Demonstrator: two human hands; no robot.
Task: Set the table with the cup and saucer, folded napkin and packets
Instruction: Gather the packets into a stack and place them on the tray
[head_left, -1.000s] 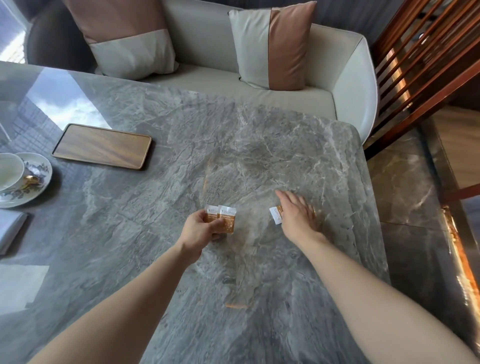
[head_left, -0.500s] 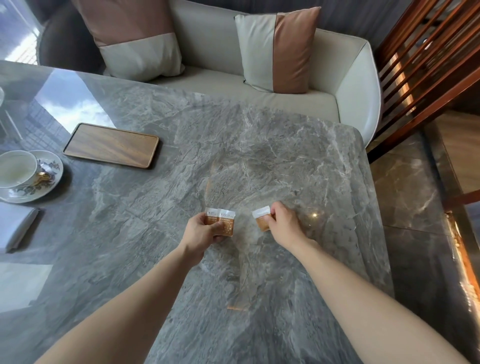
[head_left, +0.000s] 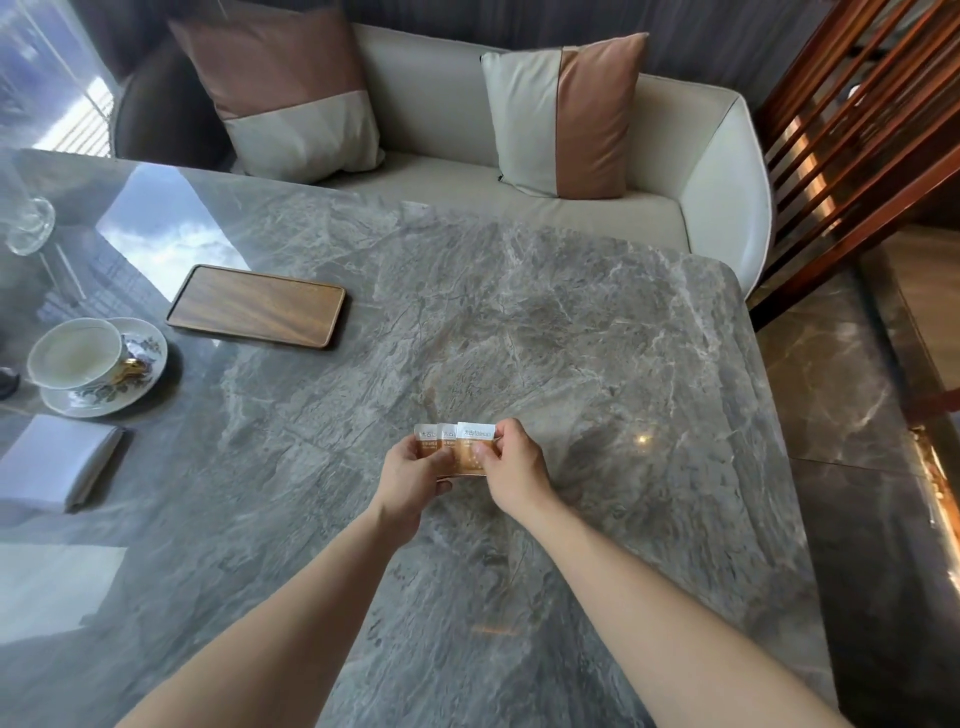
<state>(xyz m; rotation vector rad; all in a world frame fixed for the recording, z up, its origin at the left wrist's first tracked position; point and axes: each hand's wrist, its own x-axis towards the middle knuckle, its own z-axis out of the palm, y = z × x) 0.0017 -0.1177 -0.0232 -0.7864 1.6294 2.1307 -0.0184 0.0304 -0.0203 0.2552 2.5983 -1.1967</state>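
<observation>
Three small orange-and-white packets (head_left: 462, 447) are fanned out just above the middle of the grey marble table (head_left: 571, 338). My left hand (head_left: 410, 478) pinches them from the left and my right hand (head_left: 511, 467) pinches the rightmost one from the right. A white floral cup (head_left: 78, 353) stands on its saucer (head_left: 148, 364) at the table's left edge. A folded white napkin (head_left: 54, 460) lies just in front of the saucer.
A flat wooden tray (head_left: 257, 305) lies left of centre, behind the cup. A clear glass (head_left: 26, 223) stands at the far left. A cream sofa (head_left: 717, 171) with two cushions runs along the far side. Wooden slats (head_left: 857, 119) rise at the right.
My right hand picked a third packet up from the table on the right and carried it left to join the two packets in my left hand.
</observation>
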